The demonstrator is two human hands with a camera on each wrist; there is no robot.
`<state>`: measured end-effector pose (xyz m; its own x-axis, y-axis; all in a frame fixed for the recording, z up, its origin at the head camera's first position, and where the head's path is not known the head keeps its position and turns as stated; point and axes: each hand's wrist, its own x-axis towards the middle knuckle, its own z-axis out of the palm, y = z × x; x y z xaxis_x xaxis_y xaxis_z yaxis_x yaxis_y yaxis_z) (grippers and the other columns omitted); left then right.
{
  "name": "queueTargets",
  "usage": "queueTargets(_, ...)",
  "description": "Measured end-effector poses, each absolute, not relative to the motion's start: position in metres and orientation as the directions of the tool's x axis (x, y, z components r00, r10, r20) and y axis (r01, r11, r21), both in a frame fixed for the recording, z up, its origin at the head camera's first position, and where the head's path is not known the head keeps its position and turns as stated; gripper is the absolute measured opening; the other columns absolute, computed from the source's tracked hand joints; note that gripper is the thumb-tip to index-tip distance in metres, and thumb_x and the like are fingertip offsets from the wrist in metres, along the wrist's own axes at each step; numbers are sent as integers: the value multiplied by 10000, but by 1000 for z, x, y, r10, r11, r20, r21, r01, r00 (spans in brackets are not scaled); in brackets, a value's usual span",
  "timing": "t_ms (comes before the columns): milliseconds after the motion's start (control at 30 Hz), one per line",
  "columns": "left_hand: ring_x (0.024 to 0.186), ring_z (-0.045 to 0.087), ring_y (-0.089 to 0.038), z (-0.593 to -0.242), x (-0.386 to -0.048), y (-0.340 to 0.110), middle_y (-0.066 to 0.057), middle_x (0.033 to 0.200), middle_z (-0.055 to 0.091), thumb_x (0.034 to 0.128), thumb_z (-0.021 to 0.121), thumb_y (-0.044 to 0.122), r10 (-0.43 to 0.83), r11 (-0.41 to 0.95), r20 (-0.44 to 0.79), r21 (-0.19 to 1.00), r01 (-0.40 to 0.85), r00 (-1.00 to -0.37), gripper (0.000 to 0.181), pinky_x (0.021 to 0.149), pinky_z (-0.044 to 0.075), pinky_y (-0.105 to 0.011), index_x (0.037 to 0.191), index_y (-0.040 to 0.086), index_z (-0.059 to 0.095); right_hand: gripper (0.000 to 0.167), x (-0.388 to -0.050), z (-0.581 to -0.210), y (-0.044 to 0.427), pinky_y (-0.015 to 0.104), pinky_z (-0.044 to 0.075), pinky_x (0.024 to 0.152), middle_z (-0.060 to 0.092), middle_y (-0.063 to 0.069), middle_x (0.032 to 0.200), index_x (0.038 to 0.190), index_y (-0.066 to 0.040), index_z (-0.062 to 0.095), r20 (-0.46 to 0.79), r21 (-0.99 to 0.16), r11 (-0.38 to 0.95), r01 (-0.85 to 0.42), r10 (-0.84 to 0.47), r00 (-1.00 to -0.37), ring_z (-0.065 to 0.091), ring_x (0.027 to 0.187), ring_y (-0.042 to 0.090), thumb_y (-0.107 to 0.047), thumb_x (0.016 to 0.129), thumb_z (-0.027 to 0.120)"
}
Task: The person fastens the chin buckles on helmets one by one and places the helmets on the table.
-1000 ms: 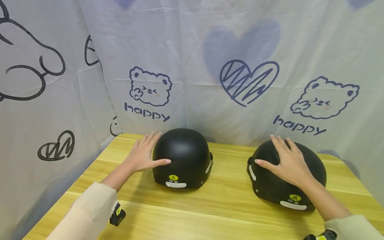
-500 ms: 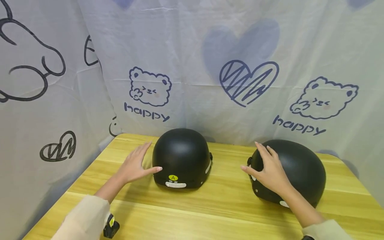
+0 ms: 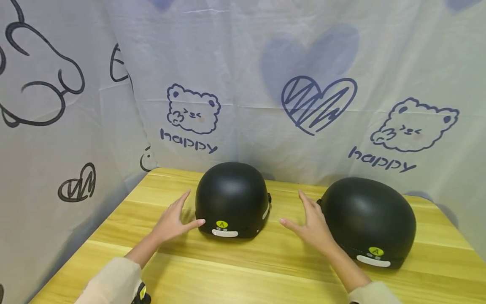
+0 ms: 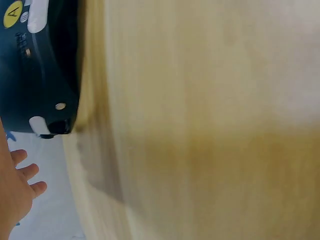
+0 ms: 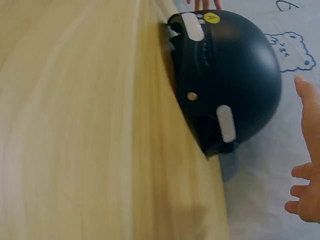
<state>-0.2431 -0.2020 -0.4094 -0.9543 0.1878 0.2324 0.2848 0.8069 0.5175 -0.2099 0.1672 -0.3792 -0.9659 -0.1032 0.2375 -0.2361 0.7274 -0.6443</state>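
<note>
Two matte black helmets sit on the wooden table, each with a round yellow "A" sticker and a white strip low on the near side. My left hand (image 3: 172,221) is just left of the left helmet (image 3: 231,194), thumb and fingers spread; whether the thumb tip touches the shell is unclear. My right hand (image 3: 313,226) hovers in the gap between the helmets, fingers extended and holding nothing. Its back side partly overlaps the left edge of the right helmet (image 3: 373,215). In the right wrist view, the left helmet (image 5: 235,75) shows its side, with fingertips of my left hand behind it.
A light fabric backdrop (image 3: 250,139) with bears, hearts and "happy" lettering hangs behind the table (image 3: 228,274). Another printed sheet (image 3: 110,126) closes off the left side. Both helmets stand near the table's back edge.
My right hand has left the top of the right helmet and moved left into the gap. My left hand has drawn back and down slightly from the left helmet. Both helmets stay put.
</note>
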Motion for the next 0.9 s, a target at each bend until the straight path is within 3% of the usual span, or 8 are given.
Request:
queueTargets(400, 1319, 347, -425, -430, -242, -193, -232, 1463, 320, 764, 689, 509, 137, 716, 156, 667, 207, -978, 1001, 1035, 291, -613, 1484, 73, 148, 927, -216, -417, 127, 617, 291, 1030, 363, 159, 1457, 1478, -106, 218, 205, -808, 554, -198, -50, -977, 311, 1337, 377, -405, 765, 730)
queueTargets(900, 1315, 355, -426, -442, -247, -182, -260, 1437, 338, 795, 683, 451, 98, 637, 93, 759, 135, -991, 1000, 1053, 300, -577, 1490, 74, 70, 940, -226, -442, 103, 572, 359, 1005, 401, 234, 1401, 1463, -54, 223, 212, -838, 500, -218, -70, -975, 391, 1281, 399, -383, 757, 749)
